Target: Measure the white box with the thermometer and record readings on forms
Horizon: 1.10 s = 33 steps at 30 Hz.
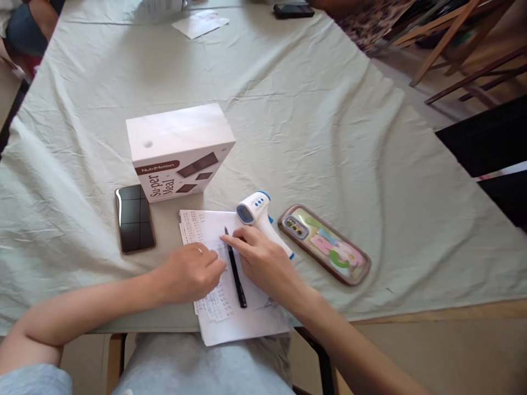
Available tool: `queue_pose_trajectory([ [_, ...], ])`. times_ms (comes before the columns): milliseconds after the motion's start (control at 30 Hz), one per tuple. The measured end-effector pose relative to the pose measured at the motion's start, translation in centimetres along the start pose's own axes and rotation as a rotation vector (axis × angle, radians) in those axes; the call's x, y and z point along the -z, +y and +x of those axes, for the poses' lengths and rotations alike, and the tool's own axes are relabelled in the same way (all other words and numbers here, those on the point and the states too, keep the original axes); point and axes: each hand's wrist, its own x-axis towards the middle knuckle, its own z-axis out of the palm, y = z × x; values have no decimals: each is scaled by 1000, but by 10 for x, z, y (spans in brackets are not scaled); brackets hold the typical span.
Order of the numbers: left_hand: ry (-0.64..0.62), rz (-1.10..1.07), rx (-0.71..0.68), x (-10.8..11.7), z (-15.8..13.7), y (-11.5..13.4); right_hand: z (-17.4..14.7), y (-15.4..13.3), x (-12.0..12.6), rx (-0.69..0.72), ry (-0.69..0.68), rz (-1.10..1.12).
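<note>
A loose stack of handwritten paper sheets [257, 323] lies at the table's near edge. On it rests a black pen [236, 274], point away from me. My left hand [195, 272], with a ring on one finger, is closed over the sheets left of the pen; its fingertips are hidden, so I cannot see whether it holds anything. My right hand [259, 255] lies right of the pen, index finger stretched toward the pen's upper end and the others partly bent. Just beyond it, a white and blue infrared thermometer [259, 213] lies on its side, partly covering the sheets.
A white NutriMotion box [181, 131] stands beyond the papers. One dark-screened phone [135, 219] lies left, another in a patterned case [325, 244] right. Toward the far edge are a paper [200, 24] and a black phone [293, 11]. Wooden chairs [444, 44] stand far right; a person's leg shows far left.
</note>
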Motion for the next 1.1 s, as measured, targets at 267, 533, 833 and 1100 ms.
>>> queue_pose_trajectory([
  [267,554,-40,589,59,-14,-93,-26,-13,15,-18,-67,166],
  [533,374,-561,802,36,-1,-148,-32,-21,0,-163,-46,112],
  [833,617,-1170,997,36,22,-68,-38,-19,-5,-247,37,50],
  [1100,619,-1136,1012,10,-2,-54,-37,-2,17,-309,249,80],
])
